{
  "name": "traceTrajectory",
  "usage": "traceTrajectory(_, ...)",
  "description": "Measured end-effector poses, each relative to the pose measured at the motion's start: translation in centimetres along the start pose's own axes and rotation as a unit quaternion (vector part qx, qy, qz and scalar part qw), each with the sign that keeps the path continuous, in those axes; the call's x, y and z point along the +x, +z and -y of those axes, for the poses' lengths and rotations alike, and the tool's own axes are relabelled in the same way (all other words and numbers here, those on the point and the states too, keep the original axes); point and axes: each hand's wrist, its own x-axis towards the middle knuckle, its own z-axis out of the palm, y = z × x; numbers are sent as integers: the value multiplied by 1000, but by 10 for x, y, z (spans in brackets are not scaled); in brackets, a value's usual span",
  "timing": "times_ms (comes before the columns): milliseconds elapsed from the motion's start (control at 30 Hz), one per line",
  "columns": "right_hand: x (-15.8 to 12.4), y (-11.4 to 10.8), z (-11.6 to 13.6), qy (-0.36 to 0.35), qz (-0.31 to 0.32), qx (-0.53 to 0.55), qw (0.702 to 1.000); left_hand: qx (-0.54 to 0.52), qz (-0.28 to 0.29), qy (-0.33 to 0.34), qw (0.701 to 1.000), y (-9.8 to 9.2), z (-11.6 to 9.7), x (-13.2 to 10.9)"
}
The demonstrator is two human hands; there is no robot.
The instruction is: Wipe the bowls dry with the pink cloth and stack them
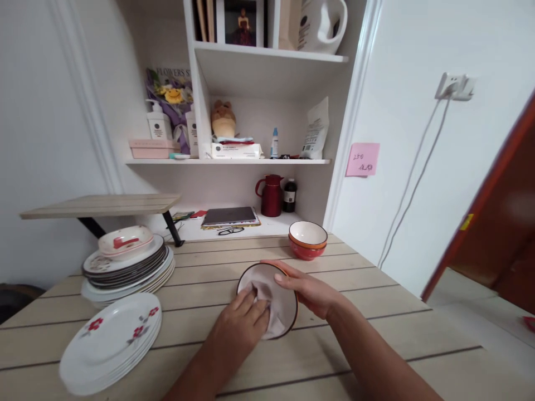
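Observation:
A bowl point(286, 287) with a pale inside and a dark rim is tilted toward me above the table. My right hand point(301, 285) grips its right side, thumb over the rim and fingers behind. Inside the bowl, my left hand point(246, 318) presses a light cloth point(273, 314) against the inner wall, its fingers bent over the fabric. Part of the cloth is hidden under those fingers. Behind my right hand, two stacked red and orange bowls point(308, 248) stand upright on the table.
White plates with red flowers point(111, 337) are piled at the left. Behind them, a taller plate stack point(125, 267) carries a small bowl point(125, 240), near a raised wooden shelf point(100, 205). A laptop point(229, 215), glasses point(230, 230) and a red jug point(271, 196) sit at the back.

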Motion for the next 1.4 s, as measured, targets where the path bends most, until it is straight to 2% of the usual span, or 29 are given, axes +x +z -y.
traceTrajectory(67, 2, 8, -5, -34, 10, 51, 998, 20, -9, -31, 999, 0, 0, -1)
traceTrajectory(167, 8, 19, -13, -58, -9, 124, 991, 32, -15, -66, 997, 2, 0, -3)
traceTrajectory(333, 17, 37, -23, -84, -34, 232, 968, 37, 19, -115, 992, 2, -2, -4)
traceTrajectory(400, 21, 46, -30, -95, -36, 255, 962, 45, 42, -167, 984, 2, -4, -4)
traceTrajectory(500, 26, 60, -41, -98, -46, 250, 962, 61, 44, -226, 971, 5, -7, -5)
traceTrajectory(633, 32, 68, -53, -69, -88, 238, 965, 2, 30, -154, 988, 9, -7, -6)
traceTrajectory(700, 33, 65, -52, -45, -113, 228, 966, -44, 46, -132, 989, 9, -6, -5)
traceTrajectory(800, 29, 51, -38, -31, -125, 172, 977, -99, 84, -110, 985, 4, -3, -3)
traceTrajectory(933, 11, 24, -8, -51, -88, 37, 994, -113, 107, -53, 986, -2, 1, -2)
traceTrajectory(1067, -4, 4, 7, -9, -26, -31, 999, -50, 63, -5, 997, 1, 1, -4)
traceTrajectory(1133, -6, 1, 6, 0, -11, -35, 999, -17, 24, 13, 999, 3, 2, -6)
traceTrajectory(1233, -3, 4, -1, -25, 4, -2, 1000, 12, -14, 15, 1000, 2, 6, -7)
traceTrajectory(1400, 10, 24, -17, -87, 37, 135, 986, 41, -11, -57, 997, -4, 10, -7)
